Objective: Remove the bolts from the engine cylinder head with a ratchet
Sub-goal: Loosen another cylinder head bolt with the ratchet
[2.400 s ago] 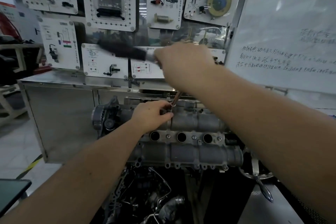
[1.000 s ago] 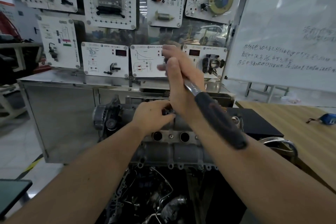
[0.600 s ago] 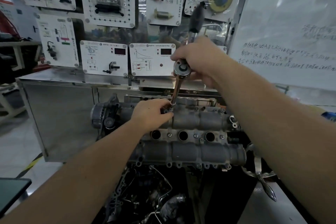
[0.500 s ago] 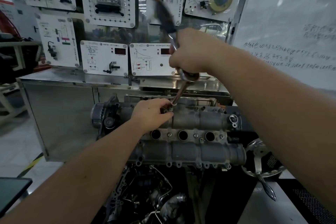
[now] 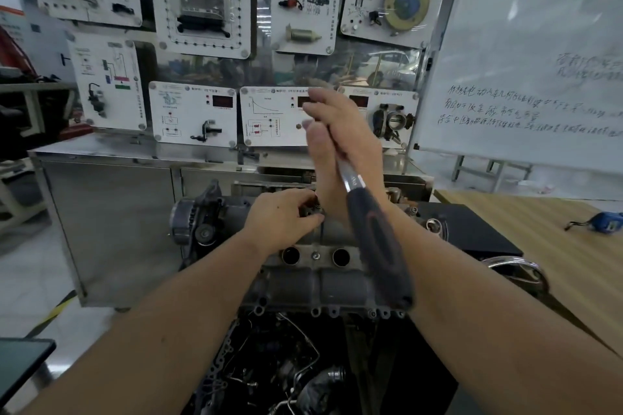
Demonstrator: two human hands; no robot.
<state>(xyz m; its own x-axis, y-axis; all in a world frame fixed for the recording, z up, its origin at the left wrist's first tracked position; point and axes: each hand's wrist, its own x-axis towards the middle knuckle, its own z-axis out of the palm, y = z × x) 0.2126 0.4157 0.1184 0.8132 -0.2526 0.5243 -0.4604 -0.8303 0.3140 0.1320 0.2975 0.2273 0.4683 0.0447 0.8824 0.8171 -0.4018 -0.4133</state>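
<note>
Progress: early, by my judgement; several bolts sit seated in the cylinder head (image 5: 313, 283).
Left hand (image 5: 279, 217): fingers pinched at the socket on a rear bolt.
Right hand (image 5: 340, 145): fingers loosely wrapped round the ratchet (image 5: 374, 239).
Remaining: most bolts.

Handwritten lines on whiteboard (image 5: 526, 54), too blurred to read. Small print on wall panels (image 5: 199, 113), illegible. Red displays on the panels, dark, no digits. White marking on ratchet (image 5: 374, 232) shank, unreadable.
</note>
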